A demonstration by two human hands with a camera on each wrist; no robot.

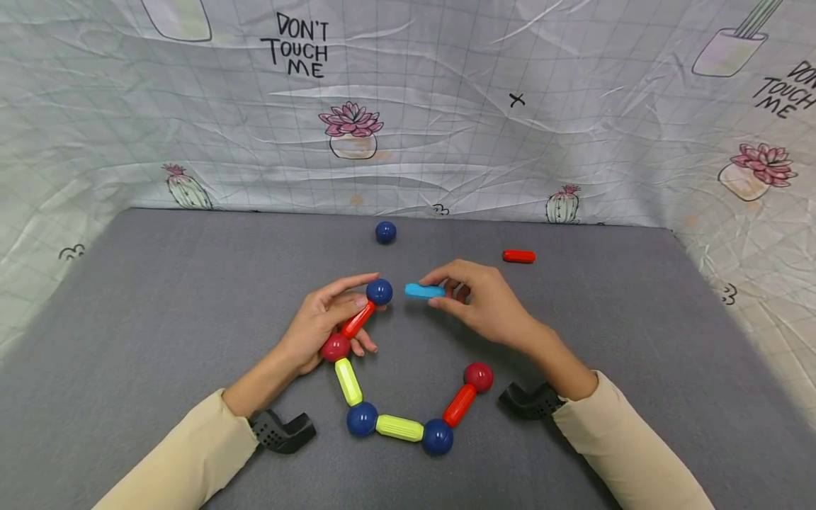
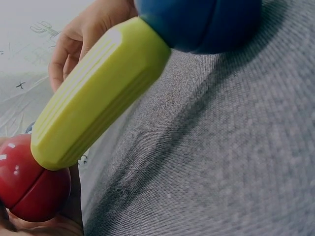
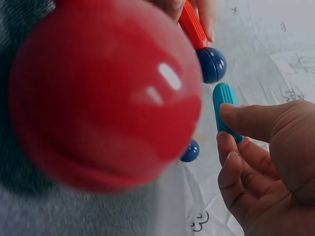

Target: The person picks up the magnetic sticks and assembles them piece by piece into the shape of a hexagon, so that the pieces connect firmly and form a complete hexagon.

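Observation:
A chain of toy building rods and balls curves round in the head view, with yellow rods (image 1: 399, 428), red rods and blue and red balls. At its upper left end my left hand (image 1: 311, 327) grips a red rod (image 1: 358, 320), index finger along the top of a blue ball (image 1: 379, 292). The red ball (image 1: 335, 347) below lies against this hand. To the right, thumb and fingers of my right hand (image 1: 487, 301) pinch a light-blue rod (image 1: 423, 291). Its free end points at the blue ball, a small gap apart; the right wrist view shows the same rod (image 3: 224, 105).
Toward the back of the grey table (image 1: 191, 283) lie a loose blue ball (image 1: 385, 232) and a loose red rod (image 1: 519, 256). The chain's other end, a red ball (image 1: 478, 377), sits near the right wrist's black camera mount (image 1: 532, 401). A printed cloth (image 1: 446, 142) hangs behind.

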